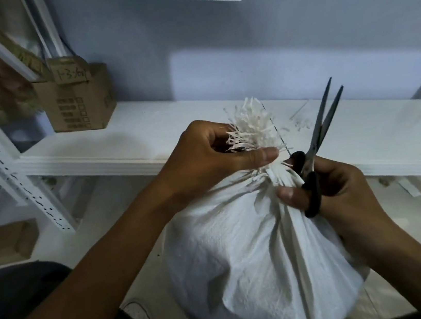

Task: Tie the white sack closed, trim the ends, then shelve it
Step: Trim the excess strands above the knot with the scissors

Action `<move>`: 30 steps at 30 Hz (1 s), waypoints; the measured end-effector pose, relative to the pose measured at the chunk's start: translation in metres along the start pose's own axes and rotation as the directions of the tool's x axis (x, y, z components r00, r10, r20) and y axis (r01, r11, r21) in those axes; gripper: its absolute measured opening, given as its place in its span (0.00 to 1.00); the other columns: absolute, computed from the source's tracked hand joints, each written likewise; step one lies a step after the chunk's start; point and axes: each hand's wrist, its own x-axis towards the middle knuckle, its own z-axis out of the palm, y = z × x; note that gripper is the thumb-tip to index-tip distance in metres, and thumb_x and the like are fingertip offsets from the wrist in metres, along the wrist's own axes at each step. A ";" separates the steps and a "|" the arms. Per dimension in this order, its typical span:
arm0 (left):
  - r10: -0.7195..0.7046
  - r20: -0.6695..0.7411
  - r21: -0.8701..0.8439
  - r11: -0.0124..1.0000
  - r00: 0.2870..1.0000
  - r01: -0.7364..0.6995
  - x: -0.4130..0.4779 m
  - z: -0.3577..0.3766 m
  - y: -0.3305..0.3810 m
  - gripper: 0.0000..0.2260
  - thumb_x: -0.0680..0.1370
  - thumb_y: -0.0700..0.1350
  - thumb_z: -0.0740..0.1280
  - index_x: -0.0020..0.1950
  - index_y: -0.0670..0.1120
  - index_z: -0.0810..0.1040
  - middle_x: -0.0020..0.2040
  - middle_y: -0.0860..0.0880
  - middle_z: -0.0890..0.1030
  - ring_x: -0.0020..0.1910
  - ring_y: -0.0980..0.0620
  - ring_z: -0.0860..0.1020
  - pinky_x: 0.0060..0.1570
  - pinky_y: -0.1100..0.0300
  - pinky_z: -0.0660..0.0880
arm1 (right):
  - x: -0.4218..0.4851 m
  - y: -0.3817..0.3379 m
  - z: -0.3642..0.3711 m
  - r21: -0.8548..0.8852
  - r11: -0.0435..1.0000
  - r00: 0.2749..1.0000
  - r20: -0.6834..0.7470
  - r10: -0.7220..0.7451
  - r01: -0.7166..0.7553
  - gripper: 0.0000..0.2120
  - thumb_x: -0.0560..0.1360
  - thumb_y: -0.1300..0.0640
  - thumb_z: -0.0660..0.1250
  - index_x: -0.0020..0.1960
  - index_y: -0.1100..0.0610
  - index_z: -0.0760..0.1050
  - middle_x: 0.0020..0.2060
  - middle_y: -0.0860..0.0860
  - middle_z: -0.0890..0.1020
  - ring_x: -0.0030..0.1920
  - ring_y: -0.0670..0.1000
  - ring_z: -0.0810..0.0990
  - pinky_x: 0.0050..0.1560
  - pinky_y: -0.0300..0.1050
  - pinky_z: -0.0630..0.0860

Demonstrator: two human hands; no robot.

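Note:
The white woven sack (250,256) stands full on the floor in front of me, its neck gathered and tied. My left hand (204,160) grips the frayed white ends (250,126) that stick up above the tie. My right hand (335,190) holds black-handled scissors (318,144) just right of the neck. Their blades are slightly apart and point up and away from the frayed ends, not touching them.
A white shelf board (120,142) runs across behind the sack, with small white cut scraps (301,122) on it. A labelled cardboard box (76,99) sits at its left end. A perforated white upright (12,181) stands at left, and another cardboard box (4,242) lies on the floor.

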 end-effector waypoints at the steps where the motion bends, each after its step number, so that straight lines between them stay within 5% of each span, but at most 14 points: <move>1: -0.004 0.019 -0.035 0.999 1.000 0.005 -0.001 0.000 0.000 0.08 0.68 0.43 0.79 0.31 0.49 0.83 0.31 0.55 0.84 0.32 0.61 0.80 0.37 0.64 0.74 | 0.000 0.000 0.000 0.000 1.000 1.000 -0.004 0.011 -0.011 0.17 0.60 0.63 0.76 0.48 0.61 0.83 0.39 0.51 0.88 0.40 0.48 0.85 0.44 0.39 0.81; 5: -0.023 0.106 -0.063 0.998 0.994 0.029 0.000 -0.004 0.003 0.05 0.65 0.46 0.78 0.37 0.48 0.84 0.37 0.53 0.87 0.38 0.58 0.83 0.42 0.64 0.78 | -0.001 -0.002 -0.002 0.023 0.999 0.999 -0.016 0.033 -0.032 0.13 0.59 0.62 0.77 0.43 0.57 0.85 0.36 0.51 0.87 0.38 0.50 0.84 0.43 0.43 0.81; 9: -0.090 0.347 0.143 0.989 0.934 0.042 0.003 -0.017 0.005 0.25 0.60 0.48 0.80 0.55 0.52 0.80 0.54 0.59 0.85 0.55 0.61 0.82 0.58 0.63 0.77 | -0.001 -0.001 -0.005 0.063 0.997 0.998 -0.014 0.056 -0.055 0.13 0.58 0.62 0.78 0.42 0.56 0.84 0.36 0.51 0.86 0.37 0.52 0.84 0.40 0.44 0.81; 12: -0.110 0.344 0.318 0.948 0.932 -0.005 0.004 -0.013 0.002 0.29 0.62 0.49 0.82 0.62 0.53 0.79 0.58 0.59 0.83 0.59 0.63 0.79 0.63 0.60 0.75 | 0.000 0.000 -0.008 0.064 0.996 0.998 0.017 0.061 -0.062 0.14 0.59 0.64 0.80 0.44 0.58 0.84 0.38 0.52 0.86 0.39 0.54 0.84 0.41 0.45 0.81; 18: 0.013 0.252 0.317 0.943 0.968 -0.096 0.003 -0.009 -0.003 0.17 0.66 0.50 0.80 0.52 0.46 0.84 0.48 0.51 0.86 0.47 0.56 0.84 0.50 0.49 0.80 | 0.000 0.001 -0.006 0.105 0.992 0.998 0.013 0.065 -0.066 0.14 0.59 0.64 0.76 0.45 0.59 0.84 0.39 0.54 0.86 0.40 0.54 0.85 0.40 0.43 0.81; 22: 0.075 0.179 0.178 0.978 0.981 -0.107 0.000 -0.006 -0.001 0.08 0.69 0.47 0.78 0.45 0.46 0.84 0.38 0.48 0.84 0.32 0.61 0.74 0.34 0.60 0.74 | 0.001 0.002 -0.006 0.101 0.990 0.996 0.017 0.092 -0.094 0.16 0.59 0.66 0.78 0.45 0.58 0.84 0.41 0.56 0.86 0.41 0.56 0.86 0.42 0.45 0.82; 24: 0.071 0.179 0.155 0.983 0.981 -0.100 -0.002 -0.002 0.001 0.06 0.69 0.46 0.77 0.43 0.47 0.83 0.36 0.54 0.83 0.31 0.63 0.74 0.34 0.67 0.71 | 0.001 0.005 -0.006 0.115 0.988 0.994 0.026 0.106 -0.108 0.20 0.57 0.60 0.80 0.48 0.60 0.83 0.44 0.58 0.86 0.44 0.58 0.86 0.45 0.46 0.82; 28: 0.061 0.098 0.142 0.987 0.993 -0.075 -0.003 0.006 -0.004 0.10 0.72 0.47 0.75 0.43 0.41 0.82 0.40 0.42 0.84 0.38 0.50 0.82 0.42 0.51 0.78 | -0.001 0.008 -0.009 0.060 0.991 0.993 0.024 0.115 -0.117 0.30 0.51 0.48 0.83 0.50 0.59 0.83 0.46 0.58 0.87 0.46 0.58 0.86 0.47 0.47 0.83; 30: 0.041 0.064 0.110 0.993 0.997 -0.048 -0.004 0.008 -0.005 0.08 0.73 0.48 0.74 0.42 0.43 0.82 0.39 0.45 0.85 0.41 0.51 0.83 0.47 0.48 0.78 | -0.003 0.005 -0.006 -0.013 0.995 0.994 0.041 0.099 -0.098 0.28 0.52 0.50 0.83 0.50 0.57 0.84 0.45 0.55 0.88 0.45 0.54 0.87 0.45 0.42 0.82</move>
